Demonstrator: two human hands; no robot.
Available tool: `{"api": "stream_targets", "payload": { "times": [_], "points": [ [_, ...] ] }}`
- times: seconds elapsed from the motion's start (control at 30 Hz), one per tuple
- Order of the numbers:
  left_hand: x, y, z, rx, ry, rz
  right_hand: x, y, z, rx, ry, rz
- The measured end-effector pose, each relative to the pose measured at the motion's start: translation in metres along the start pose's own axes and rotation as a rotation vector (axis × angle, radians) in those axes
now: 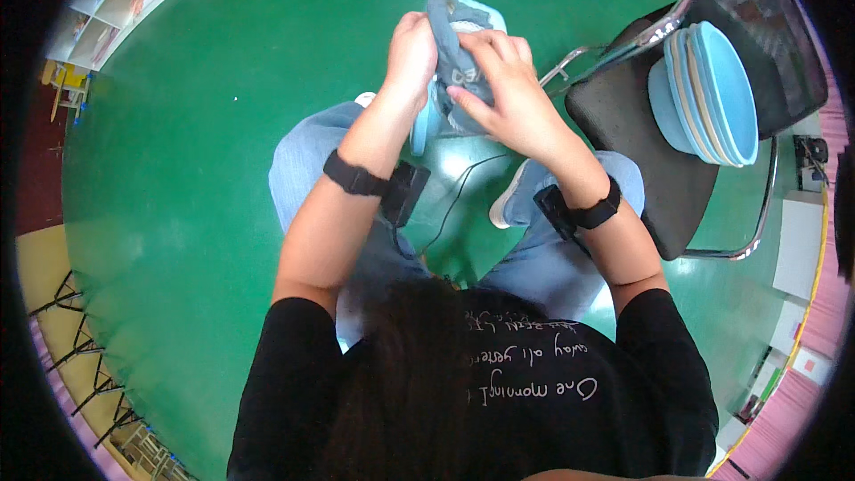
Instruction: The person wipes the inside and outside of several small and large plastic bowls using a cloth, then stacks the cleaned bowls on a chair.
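left hand (412, 52): grasps the grey-blue cloth's (443, 28) edge
right hand (509, 91): fingers spread, touching the cloth
black chair (613, 116): bears stacked basins (736, 93)

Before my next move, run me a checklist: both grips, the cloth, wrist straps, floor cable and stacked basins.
1. Left grip at the cloth's left edge: ok; how firmly it holds, cannot tell.
2. Right grip over the cloth, thumb and fingers spread: ok.
3. Black left strap and right strap around the wrists: ok.
4. Black cable clear of the legs: not ok, it runs loose between them, near the right shoe.
5. Stacked basins on the chair, apart from both grips: ok.
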State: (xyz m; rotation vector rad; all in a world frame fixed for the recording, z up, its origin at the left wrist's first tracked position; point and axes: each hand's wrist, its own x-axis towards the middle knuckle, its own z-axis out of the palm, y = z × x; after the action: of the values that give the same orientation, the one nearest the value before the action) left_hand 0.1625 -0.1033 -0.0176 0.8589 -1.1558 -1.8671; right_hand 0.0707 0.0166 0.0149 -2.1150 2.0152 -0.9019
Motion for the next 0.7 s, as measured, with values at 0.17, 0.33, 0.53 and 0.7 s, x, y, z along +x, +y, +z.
{"api": "stream_targets", "payload": {
  "times": [0.17, 0.33, 0.53, 0.7],
  "points": [
    [0.008, 0.000, -0.020, -0.016, 0.032, 0.026, 0.026, 0.009, 0.023, -0.111, 0.033, -0.101],
    [0.004, -0.010, -0.014, 0.491, 0.078, 0.257, 0.038, 0.046, 0.036, 0.066, 0.142, 0.012],
    [-0.018, -0.007, 0.000, 0.667, -0.202, 0.244, 0.050, 0.136, 0.011, 0.300, 0.140, 0.370],
    [-0.023, 0.007, -0.002, 0.465, -0.339, 0.295, 0.045, 0.187, -0.006, 0.789, 0.164, 0.670]
  ]
}}
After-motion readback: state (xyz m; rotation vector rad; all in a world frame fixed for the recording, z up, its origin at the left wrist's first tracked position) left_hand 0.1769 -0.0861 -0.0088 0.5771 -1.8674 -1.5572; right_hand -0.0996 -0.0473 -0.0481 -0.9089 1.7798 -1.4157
